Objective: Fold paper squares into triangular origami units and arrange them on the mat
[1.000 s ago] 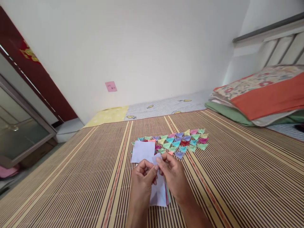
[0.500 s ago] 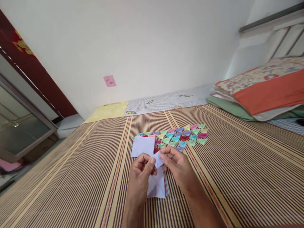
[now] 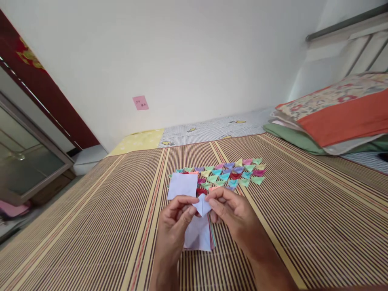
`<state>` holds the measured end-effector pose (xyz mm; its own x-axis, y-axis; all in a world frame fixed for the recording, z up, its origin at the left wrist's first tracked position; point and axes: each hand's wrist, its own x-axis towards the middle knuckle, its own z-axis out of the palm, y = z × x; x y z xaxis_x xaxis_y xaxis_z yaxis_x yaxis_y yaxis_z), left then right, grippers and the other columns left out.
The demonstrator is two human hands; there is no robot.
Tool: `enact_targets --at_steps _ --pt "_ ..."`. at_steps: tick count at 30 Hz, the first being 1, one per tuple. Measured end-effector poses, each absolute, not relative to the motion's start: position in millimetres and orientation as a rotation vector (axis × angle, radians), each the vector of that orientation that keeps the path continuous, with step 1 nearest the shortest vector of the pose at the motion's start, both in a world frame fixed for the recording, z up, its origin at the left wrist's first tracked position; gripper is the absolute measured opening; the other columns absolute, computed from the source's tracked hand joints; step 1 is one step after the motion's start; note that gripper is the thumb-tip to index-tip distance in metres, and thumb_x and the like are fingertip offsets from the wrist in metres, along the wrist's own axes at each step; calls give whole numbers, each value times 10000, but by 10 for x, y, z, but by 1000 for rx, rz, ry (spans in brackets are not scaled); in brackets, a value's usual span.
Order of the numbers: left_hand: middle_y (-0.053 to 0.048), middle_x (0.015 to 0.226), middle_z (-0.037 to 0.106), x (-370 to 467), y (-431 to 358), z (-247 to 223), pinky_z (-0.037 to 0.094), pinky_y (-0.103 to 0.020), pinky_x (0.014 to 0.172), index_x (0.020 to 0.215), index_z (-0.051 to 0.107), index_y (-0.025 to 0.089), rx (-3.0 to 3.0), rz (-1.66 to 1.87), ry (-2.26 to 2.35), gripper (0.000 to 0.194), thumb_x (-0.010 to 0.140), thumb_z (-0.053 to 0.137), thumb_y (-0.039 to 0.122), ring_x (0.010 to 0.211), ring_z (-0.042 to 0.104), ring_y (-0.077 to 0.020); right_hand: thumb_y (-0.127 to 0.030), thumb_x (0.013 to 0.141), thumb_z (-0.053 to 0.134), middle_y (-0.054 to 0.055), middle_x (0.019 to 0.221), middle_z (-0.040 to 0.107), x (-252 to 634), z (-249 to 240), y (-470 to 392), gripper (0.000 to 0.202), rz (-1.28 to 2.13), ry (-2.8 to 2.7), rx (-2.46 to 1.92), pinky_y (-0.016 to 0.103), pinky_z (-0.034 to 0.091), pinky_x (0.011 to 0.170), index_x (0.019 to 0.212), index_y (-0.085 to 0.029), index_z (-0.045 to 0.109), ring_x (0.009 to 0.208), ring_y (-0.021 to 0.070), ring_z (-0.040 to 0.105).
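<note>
Between my two hands is a small folded piece of pale lilac paper [image 3: 202, 205], with a crease down its middle and a point at the bottom. My left hand [image 3: 177, 220] pinches its left side between thumb and fingers. The right side is pinched by my right hand [image 3: 228, 208]. Beneath them lies a stack of paper sheets [image 3: 198, 234], lilac on top, with coloured edges showing at the right. A single lilac square sheet [image 3: 182, 186] rests just beyond my left hand. It partly covers the rows of small folded paper pieces [image 3: 235, 176] in many colours.
A striped bamboo mat [image 3: 106, 226] covers the bed. Folded bedding [image 3: 342, 113] is piled at the right. A pink note [image 3: 140, 102] is stuck on the white wall [image 3: 194, 60]. At the left stands a glass-panelled door or cabinet [image 3: 27, 157].
The folded paper has turned and spread wider, so its centre crease and lower point now face me. My hands have moved slightly apart, still pinching it.
</note>
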<state>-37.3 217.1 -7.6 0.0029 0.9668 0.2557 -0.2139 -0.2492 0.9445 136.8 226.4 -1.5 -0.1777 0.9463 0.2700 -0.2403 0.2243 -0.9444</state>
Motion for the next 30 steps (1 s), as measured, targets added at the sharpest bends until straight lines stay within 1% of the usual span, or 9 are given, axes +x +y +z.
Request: enact_targets --at_steps 4,6,9,13,17,19,23,27,30 --pt "-16 766 753 -368 2170 -43 537 -188 697 936 815 226 1242 1520 916 133 847 832 323 725 689 -129 -268 856 787 9 867 685 1395 -5 2249 146 1369 -1310 -690 254 533 727 985 -223 738 818 150 655" --pt "-22 763 751 -365 2162 -22 546 -199 689 922 815 221 1265 1542 922 134 844 832 328 718 688 -136 -257 830 810 13 885 695 1388 -14 2251 153 1371 -1304 -684 258 542 742 965 -224 747 837 155 668" --pt "-28 762 740 -376 2147 -5 551 -216 674 912 810 213 1316 1550 937 137 842 830 329 704 678 -146 -275 841 806 17 865 702 1375 -20 2251 122 1343 -1310 -704 264 551 728 940 -222 758 817 159 679" --pt "-9 715 686 -400 2137 -7 492 -191 561 931 807 212 1355 1517 988 152 816 850 302 607 592 -119 -291 846 794 18 839 698 1378 -10 2245 114 1329 -1312 -715 279 557 698 933 -225 762 784 165 671" --pt "-41 824 741 -373 2133 10 542 -220 648 855 809 215 1381 1574 983 90 816 845 288 703 651 -149 -329 866 772 28 817 709 1366 17 2238 118 1348 -1300 -721 307 567 698 910 -219 764 757 177 682" --pt "-36 813 742 -341 2127 23 549 -222 675 805 802 217 1399 1623 978 68 827 833 274 729 661 -154 -322 889 750 23 808 704 1345 32 2235 102 1325 -1318 -704 304 558 707 884 -221 762 753 173 675" --pt "-2 708 703 -281 2107 33 521 -200 627 736 766 211 1377 1698 1080 128 851 805 252 666 631 -133 -282 917 726 12 829 653 1289 27 2231 130 1179 -1350 -708 277 498 711 804 -220 741 806 166 619" --pt "1 691 714 -246 2094 27 521 -198 585 737 766 203 1341 1728 1189 124 837 809 264 626 635 -131 -313 938 702 -8 746 608 1254 -10 2236 180 1159 -1338 -769 269 447 640 791 -210 691 706 150 557" --pt "-16 733 744 -229 2091 21 551 -217 613 753 776 198 1322 1729 1221 106 815 824 269 666 674 -152 -328 946 682 -5 746 595 1242 -15 2236 193 1131 -1352 -815 274 429 615 797 -206 665 682 152 536"
